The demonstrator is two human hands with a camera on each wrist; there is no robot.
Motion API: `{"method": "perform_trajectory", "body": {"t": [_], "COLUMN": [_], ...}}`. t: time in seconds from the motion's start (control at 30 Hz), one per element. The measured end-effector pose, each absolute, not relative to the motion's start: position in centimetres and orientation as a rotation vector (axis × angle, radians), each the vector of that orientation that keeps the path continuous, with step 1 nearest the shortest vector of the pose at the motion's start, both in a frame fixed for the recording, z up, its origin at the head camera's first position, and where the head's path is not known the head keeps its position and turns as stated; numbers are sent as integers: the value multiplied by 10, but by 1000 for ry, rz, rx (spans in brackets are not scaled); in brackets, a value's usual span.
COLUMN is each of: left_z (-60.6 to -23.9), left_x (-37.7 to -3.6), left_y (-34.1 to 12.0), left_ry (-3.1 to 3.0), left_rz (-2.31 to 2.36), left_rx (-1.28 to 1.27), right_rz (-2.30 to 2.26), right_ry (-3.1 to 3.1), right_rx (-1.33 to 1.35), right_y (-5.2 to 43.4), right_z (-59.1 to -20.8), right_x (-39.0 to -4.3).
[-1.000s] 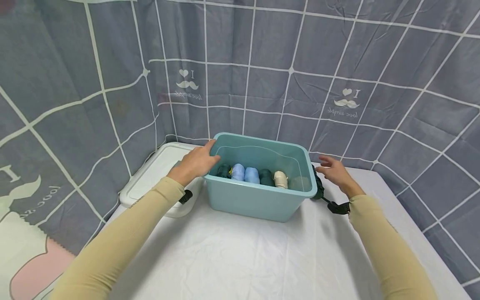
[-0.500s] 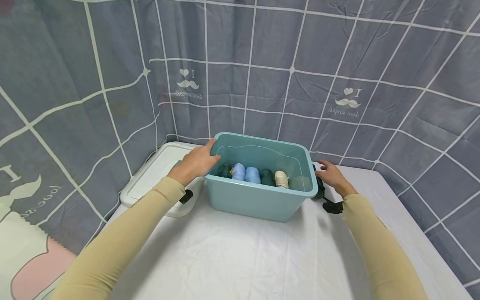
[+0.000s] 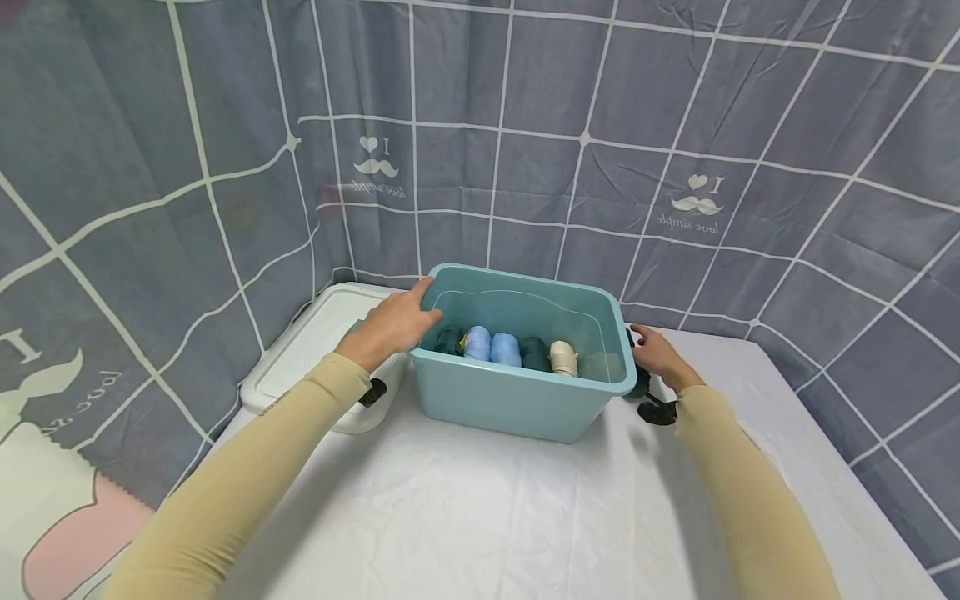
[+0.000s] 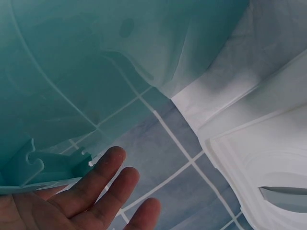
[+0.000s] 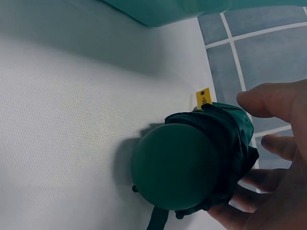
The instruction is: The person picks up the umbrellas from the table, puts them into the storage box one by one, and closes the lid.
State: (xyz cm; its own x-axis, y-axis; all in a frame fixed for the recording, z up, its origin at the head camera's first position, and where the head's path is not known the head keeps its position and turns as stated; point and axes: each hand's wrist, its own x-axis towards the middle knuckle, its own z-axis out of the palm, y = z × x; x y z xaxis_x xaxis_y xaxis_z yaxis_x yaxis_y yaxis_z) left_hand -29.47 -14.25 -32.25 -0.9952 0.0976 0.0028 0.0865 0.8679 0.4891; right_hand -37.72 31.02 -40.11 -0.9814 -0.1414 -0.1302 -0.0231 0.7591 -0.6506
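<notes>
A teal plastic bin [image 3: 510,400] stands on the white-covered table and holds a row of rolled bundles [image 3: 504,350] in dark green, blue and cream. My left hand [image 3: 392,327] rests at the bin's left rim; in the left wrist view its fingers [image 4: 103,179] lie straight under the rim of the bin [image 4: 72,62]. Against the bin's right side lies a dark green folded umbrella [image 3: 639,382]. My right hand [image 3: 657,353] curls round that umbrella [image 5: 184,165], thumb [image 5: 268,103] above and the other digits below. A yellow tag [image 5: 204,97] sticks out of its fabric.
A white lidded box [image 3: 307,354] sits just left of the bin, also seen as the white lid [image 4: 268,163] in the left wrist view. A grey checked curtain [image 3: 525,125] hangs close behind and on both sides. White table cloth [image 3: 480,517] stretches in front.
My right hand has come down and to the left, from hovering open above the table to closing around the green umbrella beside the bin. The left hand has stayed on the rim.
</notes>
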Motion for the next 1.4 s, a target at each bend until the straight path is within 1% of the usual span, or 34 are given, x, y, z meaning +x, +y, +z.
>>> {"method": "perform_trajectory", "body": {"t": [0.43,1.13,1.4], "left_z": [-322,-324,-322], "left_x": [-293,-294,-294], "left_y": [-143,-143,-142], "left_ry": [3017,3003,3018], "left_rz": [790,797,799], "left_rx": [145,143,150], "right_rz": [-1104,-1004,-1077], "right_ry": [2707,2734,2740], "right_rx": [-94,-119,-88], "right_y": [309,310,310], "right_z": [-413,-413,-415], "right_x": [-383,-385,-384]}}
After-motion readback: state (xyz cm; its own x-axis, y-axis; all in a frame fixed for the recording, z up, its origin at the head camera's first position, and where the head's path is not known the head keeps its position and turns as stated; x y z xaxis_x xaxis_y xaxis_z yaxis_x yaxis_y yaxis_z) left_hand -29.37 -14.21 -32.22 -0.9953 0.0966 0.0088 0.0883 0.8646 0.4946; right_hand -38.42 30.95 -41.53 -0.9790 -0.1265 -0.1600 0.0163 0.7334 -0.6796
